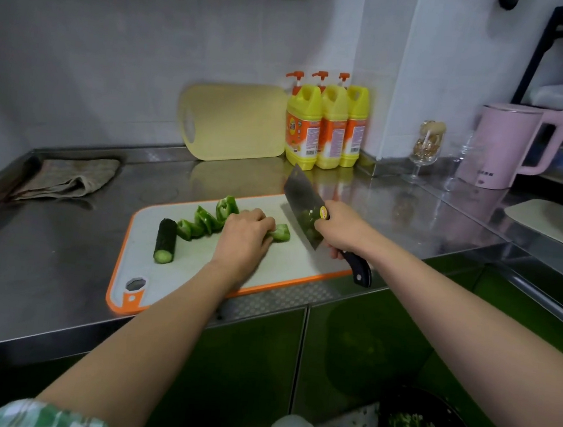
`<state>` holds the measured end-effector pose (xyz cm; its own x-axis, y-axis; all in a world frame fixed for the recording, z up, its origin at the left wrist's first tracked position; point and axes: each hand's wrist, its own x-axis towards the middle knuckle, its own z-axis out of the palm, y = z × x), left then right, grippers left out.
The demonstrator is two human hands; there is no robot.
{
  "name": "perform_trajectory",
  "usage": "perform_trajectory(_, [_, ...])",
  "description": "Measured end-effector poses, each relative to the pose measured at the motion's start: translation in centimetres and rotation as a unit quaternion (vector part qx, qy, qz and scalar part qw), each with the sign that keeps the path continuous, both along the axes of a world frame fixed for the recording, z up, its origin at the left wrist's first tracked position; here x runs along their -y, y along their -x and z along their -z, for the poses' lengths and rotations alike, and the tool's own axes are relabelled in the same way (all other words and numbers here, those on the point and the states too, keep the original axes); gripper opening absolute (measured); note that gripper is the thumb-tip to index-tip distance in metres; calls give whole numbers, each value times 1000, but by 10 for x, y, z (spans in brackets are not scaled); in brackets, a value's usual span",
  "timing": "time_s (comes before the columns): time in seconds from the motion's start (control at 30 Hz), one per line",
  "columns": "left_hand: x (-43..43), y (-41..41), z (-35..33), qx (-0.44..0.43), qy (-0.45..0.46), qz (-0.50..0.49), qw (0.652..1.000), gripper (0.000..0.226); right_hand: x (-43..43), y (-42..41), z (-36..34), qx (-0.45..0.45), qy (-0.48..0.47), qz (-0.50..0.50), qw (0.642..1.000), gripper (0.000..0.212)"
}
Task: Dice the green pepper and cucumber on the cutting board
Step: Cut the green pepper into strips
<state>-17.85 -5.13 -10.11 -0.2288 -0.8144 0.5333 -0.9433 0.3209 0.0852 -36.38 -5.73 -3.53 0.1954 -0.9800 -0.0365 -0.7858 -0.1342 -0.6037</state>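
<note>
Left hand (245, 235) sat mid-board, fingers curled down over a green pepper (280, 232) strip, one end poking out past the fingertips. Right hand (340, 231) was clamped on the cleaver (303, 206) handle, blade raised and tilted just right of that end. More pepper pieces ran toward the cutting board (200, 257)'s left edge, with the cucumber (165, 240) stub nearest it. The board lay along the bench (43, 276)'s front edge.
</note>
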Motion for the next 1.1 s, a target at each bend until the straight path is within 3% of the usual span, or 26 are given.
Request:
perform_trajectory(0.13, [-1,-2,7,-19,0,11,1000,7,-3,-7,0,-46,-26,-15,999,14])
perform_trajectory(0.37, [4,-5,11,-31,-18,33,999,22,-5,-7,-2,-78,0,-18,997,11])
perform_trajectory(0.63, [3,-6,12,-71,-33,49,996,20,-11,-9,-9,-134,23,-32,990,4])
perform_trajectory(1.1, [5,-8,11,-99,-47,62,992,16,-4,-29,-1,-251,-27,-39,967,29])
